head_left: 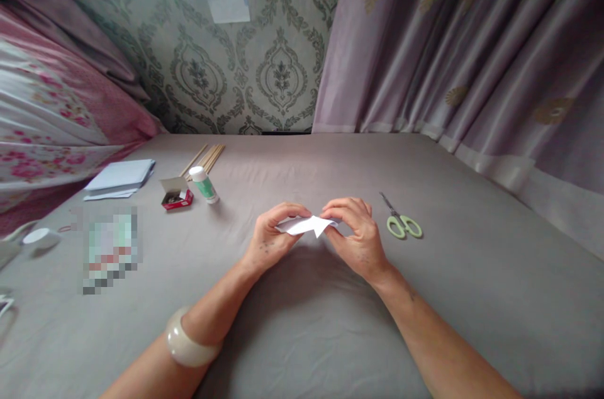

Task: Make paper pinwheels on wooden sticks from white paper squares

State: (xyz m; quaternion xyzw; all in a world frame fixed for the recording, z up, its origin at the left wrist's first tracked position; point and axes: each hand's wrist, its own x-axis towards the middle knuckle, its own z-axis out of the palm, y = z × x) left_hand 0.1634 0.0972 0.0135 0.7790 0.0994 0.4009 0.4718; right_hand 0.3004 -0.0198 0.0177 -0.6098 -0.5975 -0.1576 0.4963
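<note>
A small folded piece of white paper [306,225] is held between both hands just above the grey sheet [302,336]. My left hand [271,236] pinches its left end with curled fingers. My right hand [357,236] pinches its right end, fingers bent over the fold. A pale bangle [186,343] sits on my left wrist. Green-handled scissors [400,220] lie on the sheet just right of my right hand.
At the back left lie a glue stick [204,184], a small red open box [176,194], several thin wooden sticks [206,157] and a stack of white paper [121,177]. A tape roll [41,238] sits far left. Curtains hang right, patterned wall behind.
</note>
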